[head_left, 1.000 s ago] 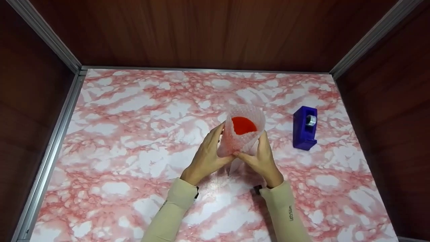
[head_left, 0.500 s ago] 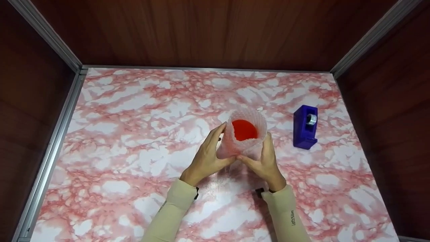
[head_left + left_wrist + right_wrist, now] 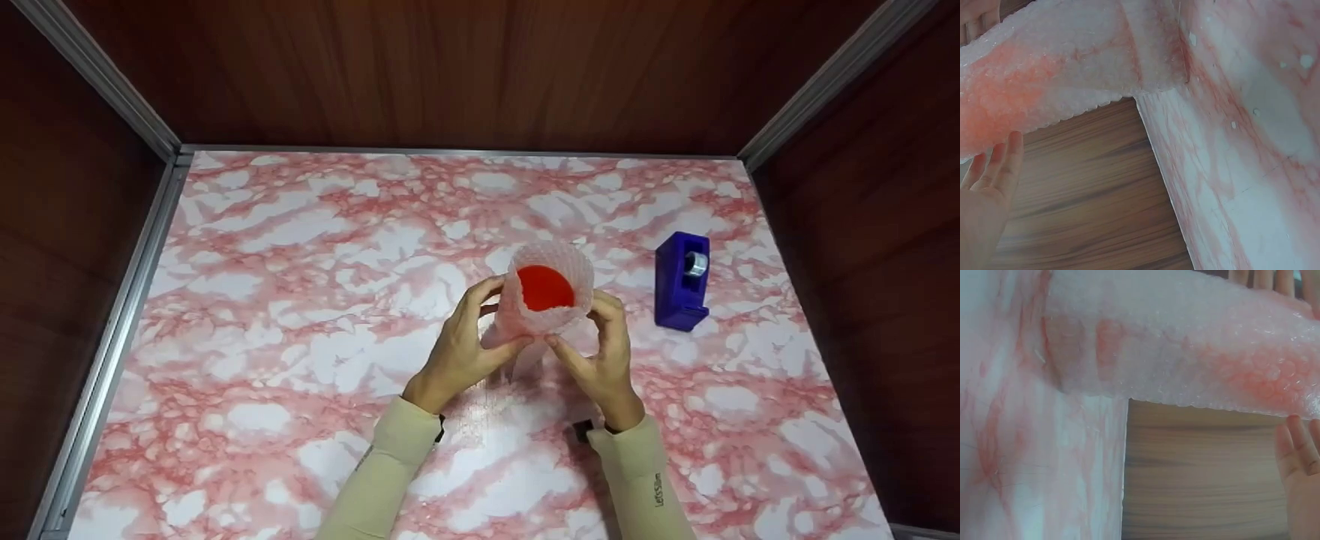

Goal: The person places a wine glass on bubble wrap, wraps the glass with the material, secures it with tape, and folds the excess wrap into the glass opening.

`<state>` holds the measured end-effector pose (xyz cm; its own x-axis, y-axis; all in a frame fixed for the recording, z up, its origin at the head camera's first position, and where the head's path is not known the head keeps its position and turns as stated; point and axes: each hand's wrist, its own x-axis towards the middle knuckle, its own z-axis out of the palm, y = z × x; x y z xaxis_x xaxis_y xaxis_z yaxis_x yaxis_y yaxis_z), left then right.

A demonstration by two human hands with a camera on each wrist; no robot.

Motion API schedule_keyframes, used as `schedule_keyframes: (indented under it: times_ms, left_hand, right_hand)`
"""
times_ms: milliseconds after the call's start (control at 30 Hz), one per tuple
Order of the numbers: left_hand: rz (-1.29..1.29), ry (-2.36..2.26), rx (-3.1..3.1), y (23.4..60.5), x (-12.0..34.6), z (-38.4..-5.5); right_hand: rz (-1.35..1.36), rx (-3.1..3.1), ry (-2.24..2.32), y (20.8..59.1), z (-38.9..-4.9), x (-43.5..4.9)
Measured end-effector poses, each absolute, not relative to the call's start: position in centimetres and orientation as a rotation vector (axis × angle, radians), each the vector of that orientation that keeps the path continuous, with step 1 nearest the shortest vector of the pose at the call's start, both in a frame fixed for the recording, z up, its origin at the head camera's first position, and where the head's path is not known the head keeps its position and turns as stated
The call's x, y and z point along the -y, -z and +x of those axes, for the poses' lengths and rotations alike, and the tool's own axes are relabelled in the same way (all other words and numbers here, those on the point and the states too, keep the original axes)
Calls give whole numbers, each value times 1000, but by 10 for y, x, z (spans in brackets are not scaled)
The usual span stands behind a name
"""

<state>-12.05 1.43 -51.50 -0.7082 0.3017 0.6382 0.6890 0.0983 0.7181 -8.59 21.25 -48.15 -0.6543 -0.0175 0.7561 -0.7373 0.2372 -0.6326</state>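
Observation:
A sheet of bubble wrap (image 3: 519,319) forms an upright tube around a round red object (image 3: 545,288), whose flat top shows inside the mouth of the tube. What kind of object it is stays hidden by the wrap. My left hand (image 3: 459,351) holds the tube's left side, its thumb at the front. From the right, my right hand (image 3: 606,358) holds it too, fingers bent at the side and thumb close to the other thumb. In both wrist views the bubble wrap (image 3: 1084,50) reaches down to the table, and red shows through its upper part.
A purple tape dispenser (image 3: 679,289) with a roll of clear tape (image 3: 696,265) stands to the right on the pink-and-white marbled table (image 3: 300,225). Dark wooden panels (image 3: 450,75) with metal edging enclose the table at the back and both sides.
The mouth of the bubble wrap has become rounder. My right hand has shifted slightly right and its fingers now bend more. The thumbs have parted a little.

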Motion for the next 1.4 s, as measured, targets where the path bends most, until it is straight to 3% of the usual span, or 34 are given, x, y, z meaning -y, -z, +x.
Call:
schedule_keyframes:
  times_ms: [1400]
  left_hand:
    - [-1086,1307,2149,532,-16,-119]
  right_hand:
    - [788,2173,-1191,517,-99,-241]
